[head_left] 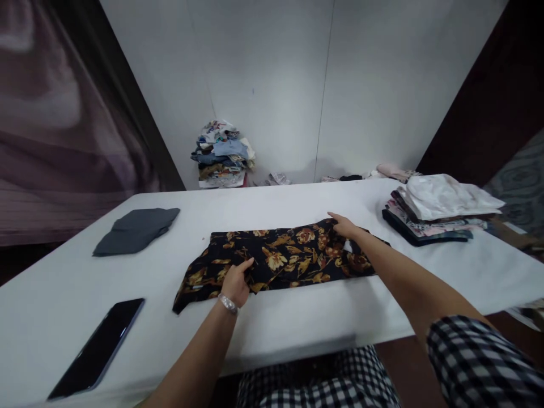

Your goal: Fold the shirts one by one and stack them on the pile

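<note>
A dark garment [293, 258] with a brown and yellow floral print lies folded into a long strip in front of me. My left hand [236, 285] is at its near edge on the left part; one digit points out over the print and the other fingers are curled into the cloth. Near the far right corner, my right hand [345, 228] grips the fabric, with one digit stretched out past the far edge and the rest largely hidden. A small white patch, perhaps a label, shows just below the right hand.
On the white table [297, 317], a folded grey garment [136, 231] lies at the left and a black phone [100, 347] nearer to me. A stack of folded clothes [437, 207] sits at the right. Beyond the far edge, a tall clothes pile [223, 153] stands against the pale wall.
</note>
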Motion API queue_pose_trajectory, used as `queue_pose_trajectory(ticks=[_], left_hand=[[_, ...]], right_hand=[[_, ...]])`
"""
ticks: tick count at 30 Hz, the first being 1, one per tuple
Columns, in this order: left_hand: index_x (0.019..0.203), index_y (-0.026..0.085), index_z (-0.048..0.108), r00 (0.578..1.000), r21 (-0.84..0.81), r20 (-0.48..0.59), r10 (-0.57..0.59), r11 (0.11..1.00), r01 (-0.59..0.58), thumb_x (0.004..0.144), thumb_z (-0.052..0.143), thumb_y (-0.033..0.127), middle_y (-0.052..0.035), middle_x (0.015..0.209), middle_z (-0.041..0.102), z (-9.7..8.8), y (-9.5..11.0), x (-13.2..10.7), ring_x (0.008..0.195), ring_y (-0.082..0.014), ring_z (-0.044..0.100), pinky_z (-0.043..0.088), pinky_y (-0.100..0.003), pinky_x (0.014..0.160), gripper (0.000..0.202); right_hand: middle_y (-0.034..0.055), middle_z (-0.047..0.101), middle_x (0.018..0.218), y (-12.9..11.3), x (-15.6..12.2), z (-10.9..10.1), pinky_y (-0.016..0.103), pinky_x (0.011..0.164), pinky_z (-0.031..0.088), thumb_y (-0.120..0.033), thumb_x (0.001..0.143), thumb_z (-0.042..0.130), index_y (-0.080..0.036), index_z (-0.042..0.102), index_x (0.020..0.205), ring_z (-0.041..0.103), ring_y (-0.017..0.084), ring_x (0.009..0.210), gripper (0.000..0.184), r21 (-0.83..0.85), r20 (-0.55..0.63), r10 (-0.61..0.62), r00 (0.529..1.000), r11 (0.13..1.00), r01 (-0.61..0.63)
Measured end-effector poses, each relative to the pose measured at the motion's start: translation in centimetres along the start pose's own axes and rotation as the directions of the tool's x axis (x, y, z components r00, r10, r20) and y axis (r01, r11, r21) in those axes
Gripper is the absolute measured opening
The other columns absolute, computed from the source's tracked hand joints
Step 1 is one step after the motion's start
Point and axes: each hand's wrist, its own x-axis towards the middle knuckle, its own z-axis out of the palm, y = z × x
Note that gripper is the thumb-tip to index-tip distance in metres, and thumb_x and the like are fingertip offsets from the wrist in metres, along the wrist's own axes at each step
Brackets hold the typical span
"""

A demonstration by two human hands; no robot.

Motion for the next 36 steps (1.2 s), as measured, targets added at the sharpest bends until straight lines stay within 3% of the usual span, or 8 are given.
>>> queue_pose_trajectory(ticks=[9, 13, 16, 22, 25, 28, 32, 36], left_hand=[[0.084, 0.014, 0.067, 0.999, 0.109, -0.022, 0.040, 0.993, -0.037, 0.068, 0.067, 0.005, -0.0081, 0.084, 0.074, 0.0, 1.0, -1.3, 0.080, -0.0247, 0.071, 0.060, -0.038, 0.074, 0.018], [0.087, 0.015, 0.068, 0.999, 0.146, -0.015, 0.033, 0.989, -0.030, 0.069, 0.067, 0.004, -0.0084, 0.089, 0.074, -0.4, 1.2, -1.4, 0.080, -0.0247, 0.071, 0.060, -0.037, 0.073, 0.021], [0.091, 0.014, 0.069, 1.000, 0.171, 0.003, 0.013, 0.985, -0.014, 0.071, 0.066, 0.006, -0.0090, 0.087, 0.075, -0.6, 1.5, -1.4, 0.081, -0.0254, 0.071, 0.060, -0.037, 0.072, 0.022], [0.102, 0.014, 0.068, 0.996, 0.158, 0.087, 0.024, 0.987, -0.037, 0.076, 0.062, 0.010, -0.0093, 0.088, 0.075, -1.4, 5.3, -0.6, 0.085, -0.0252, 0.071, 0.059, -0.037, 0.077, 0.028], [0.110, 0.011, 0.066, 0.972, 0.227, 0.128, -0.197, 0.960, 0.164, 0.079, 0.059, 0.018, -0.0116, 0.085, 0.074, -2.7, 8.1, 1.8, 0.079, -0.0285, 0.071, 0.059, -0.042, 0.073, 0.033], [0.111, 0.008, 0.064, 0.931, 0.238, 0.012, -0.366, 0.905, 0.353, 0.083, 0.054, 0.023, -0.0124, 0.074, 0.073, -4.8, 9.0, 5.1, 0.065, -0.0290, 0.070, 0.058, -0.043, 0.065, 0.033], [0.111, 0.011, 0.061, 0.961, 0.091, -0.164, -0.224, 0.966, 0.241, 0.090, 0.046, 0.032, -0.0081, 0.067, 0.070, -7.4, 8.0, 7.6, 0.061, -0.0251, 0.069, 0.058, -0.039, 0.066, 0.034], [0.115, 0.011, 0.055, 0.981, -0.072, -0.193, 0.001, 0.997, -0.015, 0.096, 0.028, 0.043, -0.0095, 0.076, 0.069, -8.0, 7.1, 6.9, 0.072, -0.0214, 0.070, 0.057, -0.036, 0.074, 0.046]], right_hand=[[0.0082, 0.049, 0.140, -0.9, 6.1, 2.3, 0.032, 0.109, 0.033, -0.026, 0.084, 0.046, -0.014, 0.049, 0.137, 0.045, 0.023, 0.129, 0.055, -0.152, 0.172, -0.006, 0.985, 0.988, 0.032], [0.0096, 0.060, 0.127, -1.3, 7.3, 2.6, 0.045, 0.104, 0.036, -0.032, 0.074, 0.062, -0.020, 0.065, 0.120, 0.051, 0.031, 0.120, 0.048, -0.218, 0.191, 0.046, 0.981, 0.976, -0.004], [0.0101, 0.070, 0.103, -1.5, 7.1, 1.4, 0.041, 0.095, 0.043, -0.028, 0.065, 0.068, -0.018, 0.073, 0.095, 0.060, 0.031, 0.105, 0.032, -0.211, 0.210, 0.042, 0.977, 0.978, 0.003], [0.0037, 0.069, 0.089, 0.2, 2.7, -3.3, 0.027, 0.078, 0.047, -0.037, 0.077, 0.052, -0.017, 0.067, 0.089, 0.061, 0.018, 0.085, 0.027, 0.073, 0.171, -0.124, 0.978, 0.991, 0.113], [0.0013, 0.065, 0.076, 2.1, 0.5, -4.4, 0.027, 0.068, 0.047, -0.046, 0.073, 0.058, -0.018, 0.062, 0.081, 0.058, 0.016, 0.071, 0.029, 0.387, 0.110, -0.138, 0.984, 0.918, 0.085], [-0.0006, 0.059, 0.062, 3.2, 0.0, -4.0, 0.025, 0.058, 0.044, -0.045, 0.066, 0.064, -0.018, 0.060, 0.073, 0.052, 0.013, 0.059, 0.028, 0.441, 0.071, -0.024, 0.997, 0.898, -0.010], [-0.0009, 0.054, 0.055, 3.2, 0.9, -2.5, 0.024, 0.053, 0.040, -0.041, 0.063, 0.064, -0.017, 0.061, 0.065, 0.048, 0.012, 0.055, 0.024, 0.325, 0.042, 0.054, 0.998, 0.944, -0.064], [0.0018, 0.060, 0.060, 3.2, 1.2, -2.1, 0.026, 0.056, 0.042, -0.043, 0.061, 0.065, -0.017, 0.064, 0.066, 0.052, 0.015, 0.059, 0.026, 0.278, 0.049, 0.054, 0.997, 0.958, -0.066]])
